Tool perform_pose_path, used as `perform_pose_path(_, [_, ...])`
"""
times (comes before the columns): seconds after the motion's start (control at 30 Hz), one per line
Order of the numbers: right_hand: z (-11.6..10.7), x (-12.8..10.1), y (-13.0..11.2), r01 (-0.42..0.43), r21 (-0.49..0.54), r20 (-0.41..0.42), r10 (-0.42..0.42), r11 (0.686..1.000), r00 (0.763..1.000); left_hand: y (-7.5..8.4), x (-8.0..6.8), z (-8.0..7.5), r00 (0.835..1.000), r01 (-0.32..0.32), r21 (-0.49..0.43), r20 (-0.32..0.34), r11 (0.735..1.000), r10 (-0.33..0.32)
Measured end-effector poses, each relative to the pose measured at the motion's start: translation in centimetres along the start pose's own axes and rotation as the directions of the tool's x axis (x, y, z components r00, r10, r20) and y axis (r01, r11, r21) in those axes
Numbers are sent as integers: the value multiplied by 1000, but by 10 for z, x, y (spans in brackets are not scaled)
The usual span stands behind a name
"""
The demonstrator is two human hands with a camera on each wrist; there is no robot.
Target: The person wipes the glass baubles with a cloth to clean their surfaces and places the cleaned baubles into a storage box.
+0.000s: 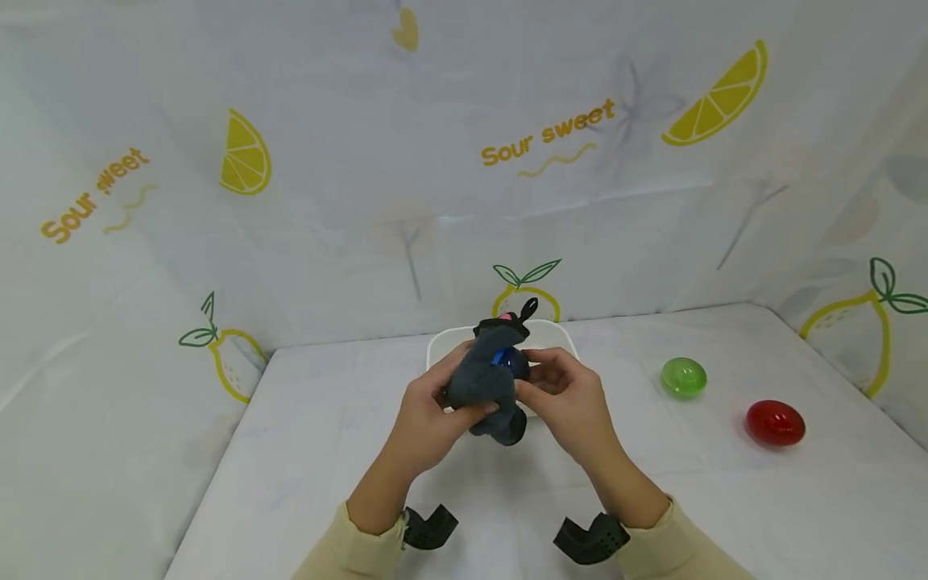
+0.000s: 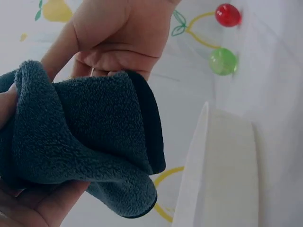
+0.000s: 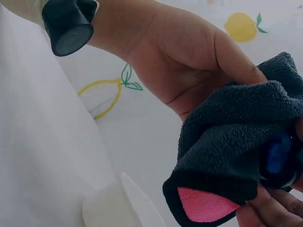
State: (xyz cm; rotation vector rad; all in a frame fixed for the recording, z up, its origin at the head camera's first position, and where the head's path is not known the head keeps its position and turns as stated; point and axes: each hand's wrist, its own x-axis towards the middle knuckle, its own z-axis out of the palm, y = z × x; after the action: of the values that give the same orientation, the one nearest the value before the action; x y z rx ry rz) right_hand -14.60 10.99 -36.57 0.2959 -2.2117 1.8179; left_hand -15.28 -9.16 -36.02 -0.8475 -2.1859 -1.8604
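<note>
A dark grey-blue terry cloth [image 1: 474,374] with black edging is bunched around a glossy blue ball [image 1: 518,364], held in the air over the table. My left hand [image 1: 438,419] grips the cloth from the left, its thumb across the front. From the other side my right hand [image 1: 569,399] pinches the blue ball with curled fingers. In the right wrist view part of the ball [image 3: 279,153] shows in a fold, beside a pink patch [image 3: 206,204] on the cloth. Only the cloth [image 2: 102,113] shows in the left wrist view; the ball is hidden there.
A white plastic container [image 1: 438,348] stands behind and below the hands. To the right on the white-covered table [image 1: 326,459] lie a glossy green ball [image 1: 684,377] and a glossy red oval one [image 1: 775,424]. A lemon-printed white sheet [image 1: 348,161] hangs behind.
</note>
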Motion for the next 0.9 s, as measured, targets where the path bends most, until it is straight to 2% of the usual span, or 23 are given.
perform_pose_path(0.03, [0,0,-1,-13,0,13,13,1000,1000,0,0,0,1000,-4,-7,-1,1000,4])
perform_pose_path(0.1, [-2,0,-1,20,7,59,-20,1000,998,1,0,-3,999,26,-25,-21,999,-26])
perform_pose_path(0.2, [-7,1,2,155,40,141,-159,987,977,0,2,-11,995,91,-115,-38,989,-96])
perform_pose_path(0.27, [-10,3,5,224,83,183,-236,971,954,-1,3,-18,992,117,-205,-17,972,-123])
perform_pose_path(0.3, [-12,4,6,239,109,196,-257,965,946,-2,3,-21,992,120,-255,7,959,-123])
perform_pose_path(0.37, [-14,4,7,230,146,203,-256,962,945,-5,3,-24,994,105,-350,64,931,-88])
perform_pose_path(0.47, [-15,5,7,189,185,215,-227,964,950,-7,3,-24,992,96,-408,110,908,-56])
perform_pose_path(0.57, [-15,5,8,190,174,228,-228,966,947,-6,3,-22,993,94,-373,98,923,-62])
perform_pose_path(0.67, [-14,6,9,257,162,227,-290,953,930,-3,1,-20,993,110,-315,68,943,-93])
perform_pose_path(0.8, [-14,5,10,350,183,189,-382,919,905,3,0,-16,994,109,-259,44,960,-101])
perform_pose_path(0.9, [-12,4,7,380,173,145,-405,909,903,5,-2,-12,996,91,-204,-4,975,-94])
